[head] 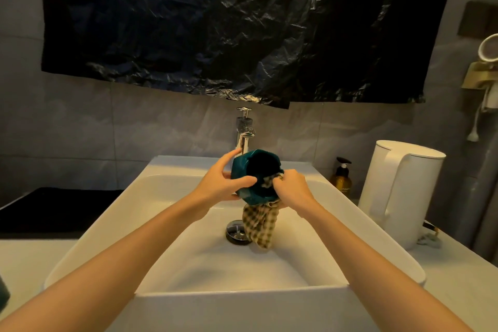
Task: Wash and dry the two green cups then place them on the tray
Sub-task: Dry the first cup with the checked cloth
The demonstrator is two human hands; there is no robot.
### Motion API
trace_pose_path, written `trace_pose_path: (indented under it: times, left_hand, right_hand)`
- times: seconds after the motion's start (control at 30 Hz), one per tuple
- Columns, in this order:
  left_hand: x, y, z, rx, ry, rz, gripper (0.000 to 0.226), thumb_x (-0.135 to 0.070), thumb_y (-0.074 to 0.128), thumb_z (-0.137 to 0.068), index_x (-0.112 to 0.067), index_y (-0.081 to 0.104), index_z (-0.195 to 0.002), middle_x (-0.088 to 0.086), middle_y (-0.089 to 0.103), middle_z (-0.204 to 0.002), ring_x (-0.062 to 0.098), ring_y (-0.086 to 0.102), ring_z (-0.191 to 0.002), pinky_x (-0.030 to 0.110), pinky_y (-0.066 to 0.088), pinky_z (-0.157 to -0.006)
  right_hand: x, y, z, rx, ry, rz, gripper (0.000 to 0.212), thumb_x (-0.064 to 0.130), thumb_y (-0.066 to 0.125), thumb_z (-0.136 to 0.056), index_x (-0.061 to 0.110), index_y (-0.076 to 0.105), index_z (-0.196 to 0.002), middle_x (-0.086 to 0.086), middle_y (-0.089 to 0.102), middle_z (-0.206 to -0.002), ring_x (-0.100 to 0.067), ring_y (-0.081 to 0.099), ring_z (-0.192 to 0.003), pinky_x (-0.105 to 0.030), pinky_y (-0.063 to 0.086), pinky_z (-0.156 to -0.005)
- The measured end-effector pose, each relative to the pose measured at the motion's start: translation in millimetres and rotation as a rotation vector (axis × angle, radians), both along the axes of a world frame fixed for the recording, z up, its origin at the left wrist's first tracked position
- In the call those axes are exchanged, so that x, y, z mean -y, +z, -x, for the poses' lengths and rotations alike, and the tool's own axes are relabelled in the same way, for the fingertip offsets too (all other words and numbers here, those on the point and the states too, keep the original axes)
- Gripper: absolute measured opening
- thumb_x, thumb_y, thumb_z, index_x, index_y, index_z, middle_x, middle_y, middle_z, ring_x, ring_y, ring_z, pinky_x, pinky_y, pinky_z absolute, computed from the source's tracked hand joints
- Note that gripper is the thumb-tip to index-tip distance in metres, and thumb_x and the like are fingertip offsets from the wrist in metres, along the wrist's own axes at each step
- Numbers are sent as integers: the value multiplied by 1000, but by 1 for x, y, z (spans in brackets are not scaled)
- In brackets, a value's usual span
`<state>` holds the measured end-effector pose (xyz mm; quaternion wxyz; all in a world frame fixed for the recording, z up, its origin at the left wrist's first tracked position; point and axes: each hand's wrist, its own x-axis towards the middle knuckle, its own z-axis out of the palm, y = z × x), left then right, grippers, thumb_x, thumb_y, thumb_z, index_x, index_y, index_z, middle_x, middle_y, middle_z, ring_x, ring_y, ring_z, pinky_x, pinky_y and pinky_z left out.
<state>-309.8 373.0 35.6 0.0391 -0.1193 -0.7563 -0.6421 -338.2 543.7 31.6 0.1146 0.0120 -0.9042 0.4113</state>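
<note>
1 cup (241,168), left hand (218,186) gripping (right hand (293,189): cloth (260,224)).

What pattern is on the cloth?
Checked, beige and dark, on the cloth; seen in the head view.

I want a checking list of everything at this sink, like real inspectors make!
Surface: white sink, drain in the middle.
Job's things: green cup tilted over the sink, mouth toward the camera; checked cloth hangs below it.
Clutter: white kettle and brown soap bottle on the right.
Grips: left hand grips the cup; right hand pinches the cloth at the rim.
Cables: a cord hangs under the wall dryer.
Surroundings: tap, black plastic sheet on the wall.
</note>
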Motion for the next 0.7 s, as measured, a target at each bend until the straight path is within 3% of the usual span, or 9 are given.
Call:
trace_pose_path:
  times: [0.07, 0.13, 0.27, 0.4, 0.47, 0.53, 0.63, 0.7]
  left_hand:
    - [-2, -5, 1, -68, 30, 17, 64, -11, 69, -82, -39, 43, -133, 8, 60, -119, 21, 62, -97, 29, 59, -67]
    - [0, -7, 2, -83, 54, 6, 60, -7, 66, -81, -40, 49, -128, 7, 63, -113, 20, 63, -94, 29, 59, -65]
    - [2, -9, 1, -40, 8, 45, 52, -6, 64, -82, -40, 55, -121, 0, 67, -100, 19, 64, -88, 31, 59, -59]
    - [-1, -8, 0, -27, -29, 108, 47, -8, 63, -85, -40, 54, -117, -8, 63, -93, 14, 62, -81, 25, 56, -53]
    - [0, -6, 0, -27, -20, 99, 45, -8, 63, -85, -42, 54, -114, -8, 63, -94, 15, 62, -82, 26, 57, -53]
    - [2, -6, 0, -33, 2, 109, 47, -8, 64, -84, -41, 55, -117, -6, 63, -96, 17, 62, -85, 28, 58, -54]
    - [2, -5, -2, -28, 18, 135, 49, -8, 64, -84, -36, 55, -123, -3, 62, -98, 21, 61, -89, 30, 59, -56]
    - [1, -5, -2, -24, 3, 158, 49, -8, 64, -84, -37, 55, -123, -4, 62, -96, 19, 61, -86, 30, 59, -57]
  right_hand:
    - [1, -2, 0, 146, 65, 150, 19, 6, 42, -92, 3, 55, -105, -14, 61, -103, -30, 65, -90, -40, 60, -71]
    - [4, -5, -1, 205, 128, 177, 21, 3, 44, -93, 6, 53, -111, -11, 60, -109, -28, 64, -97, -37, 60, -69]
    - [4, -6, -3, -30, 71, -34, 24, -4, 52, -87, 4, 61, -107, -12, 63, -102, -29, 61, -96, -38, 56, -74]
    - [-3, -4, -8, -216, 18, -253, 11, 8, 56, -90, 6, 66, -93, -12, 65, -89, -25, 61, -81, -35, 55, -66]
    - [-3, -3, -9, -262, 25, -349, 14, 12, 52, -93, 5, 64, -96, -11, 63, -90, -24, 58, -80, -34, 52, -64]
    - [-2, -4, -6, -212, 80, -307, 14, 7, 51, -91, 4, 62, -99, -12, 62, -93, -23, 56, -81, -31, 47, -62]
    - [-2, -6, -1, -100, 133, -194, 21, -2, 55, -86, 4, 63, -104, -12, 64, -98, -25, 60, -91, -35, 55, -69]
    - [-4, -7, 1, -125, 120, -191, 17, 2, 57, -87, 6, 65, -101, -11, 66, -95, -24, 62, -87, -32, 56, -67]
